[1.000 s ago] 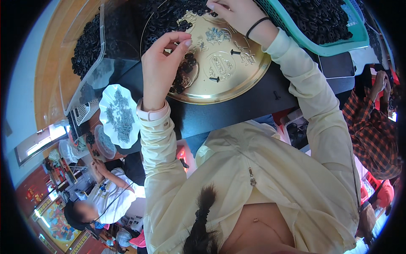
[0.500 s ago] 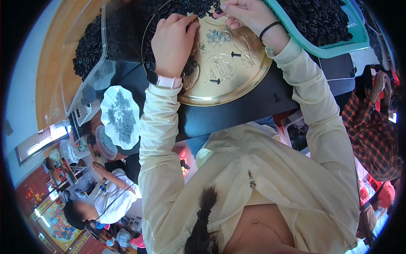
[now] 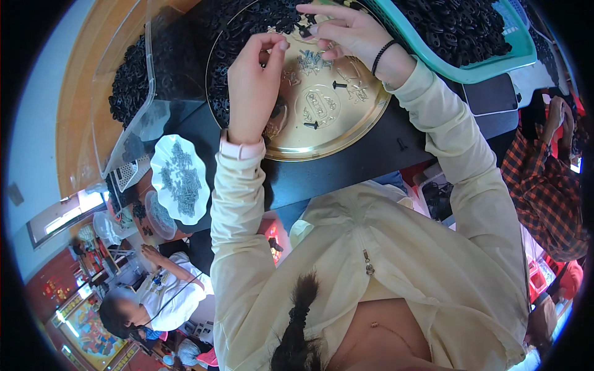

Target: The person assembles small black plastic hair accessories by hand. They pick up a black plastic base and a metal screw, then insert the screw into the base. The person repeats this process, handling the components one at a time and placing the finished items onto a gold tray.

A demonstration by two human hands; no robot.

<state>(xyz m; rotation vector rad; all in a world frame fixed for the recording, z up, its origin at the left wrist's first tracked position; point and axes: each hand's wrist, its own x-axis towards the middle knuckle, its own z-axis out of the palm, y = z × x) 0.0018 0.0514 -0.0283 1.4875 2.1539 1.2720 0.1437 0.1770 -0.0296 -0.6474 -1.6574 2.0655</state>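
Over the far part of a round gold tray, my right hand pinches a small black plastic part between thumb and fingertips. My left hand is to its left, thumb and index finger pressed together; anything between them is too small to make out. Many black plastic parts are heaped along the tray's far and left side. A small cluster of silver screws lies near the tray's middle. Two black T-shaped pieces, one farther and one nearer, rest apart on the gold surface.
At left are a white scalloped dish of small silver screws and a clear bin with black parts. A teal basket full of black parts stands right. Another black piece lies on the dark table. Other people sit at both sides.
My right hand has drawn slightly nearer and left, its index finger now stretched out and the black part plainer to see. My left hand has turned and moved a little nearer.
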